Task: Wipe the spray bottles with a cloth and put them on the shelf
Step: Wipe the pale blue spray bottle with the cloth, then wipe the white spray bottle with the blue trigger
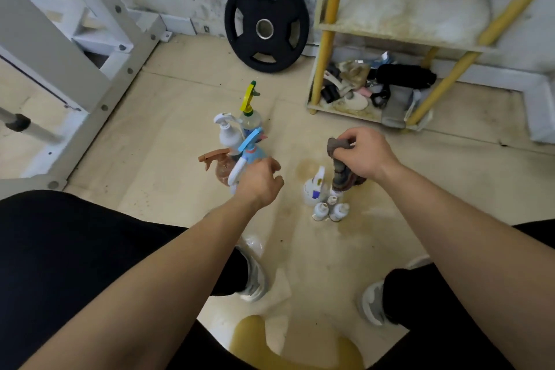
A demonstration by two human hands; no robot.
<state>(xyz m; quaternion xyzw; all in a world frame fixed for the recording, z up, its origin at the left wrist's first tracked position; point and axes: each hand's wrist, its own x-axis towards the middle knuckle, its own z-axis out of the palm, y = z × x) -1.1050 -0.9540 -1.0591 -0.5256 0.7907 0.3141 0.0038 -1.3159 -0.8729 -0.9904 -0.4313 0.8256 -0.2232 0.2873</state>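
My left hand (258, 180) grips blue-topped spray bottle (253, 152), just beside yellow-topped bottle (249, 105), white bottle (226, 131) and brown bottle (217, 164) clustered on floor (180, 93). My right hand (363, 153) pinches grey cloth (341, 168), dangling. Shelf (405, 30) well apart, right.

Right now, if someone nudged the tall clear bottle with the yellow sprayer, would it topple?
Probably easily: the tall clear plastic bottle with the yellow sprayer is narrow with a big head on top. The white spray bottle close beside it might catch it.
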